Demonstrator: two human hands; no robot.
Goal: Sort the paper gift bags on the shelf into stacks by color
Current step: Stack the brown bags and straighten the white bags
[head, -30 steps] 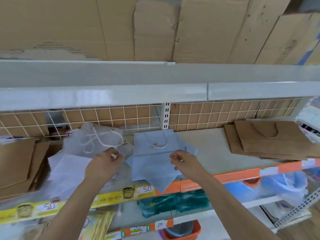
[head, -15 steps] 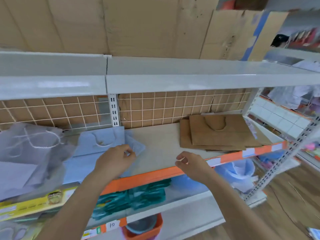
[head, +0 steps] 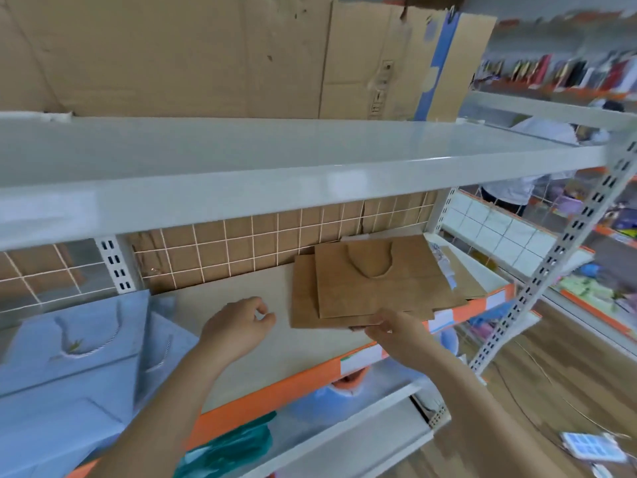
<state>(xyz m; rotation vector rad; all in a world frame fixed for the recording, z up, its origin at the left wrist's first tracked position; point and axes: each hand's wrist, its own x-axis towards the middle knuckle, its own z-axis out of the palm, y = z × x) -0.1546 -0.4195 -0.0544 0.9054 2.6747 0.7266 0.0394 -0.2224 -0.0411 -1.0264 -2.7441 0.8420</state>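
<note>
A stack of flat brown paper gift bags (head: 375, 281) lies at the right end of the shelf (head: 241, 298), the top one showing a brown handle. My right hand (head: 396, 331) pinches the near edge of that stack. Light blue gift bags (head: 79, 343) with white cord handles lie at the left end. My left hand (head: 238, 326) hovers over the bare shelf between the two piles, fingers loosely curled, holding nothing.
A white shelf board (head: 275, 160) hangs low overhead, loaded with cardboard boxes (head: 206, 53). A wire grid (head: 258, 239) backs the shelf. An orange price rail (head: 293, 384) edges the front. A slotted upright (head: 551, 263) stands at right. A person (head: 531, 160) stands beyond.
My view swung right. My left hand left the blue bags and moved over the bare shelf. My right hand reached right and took the near edge of the brown stack.
</note>
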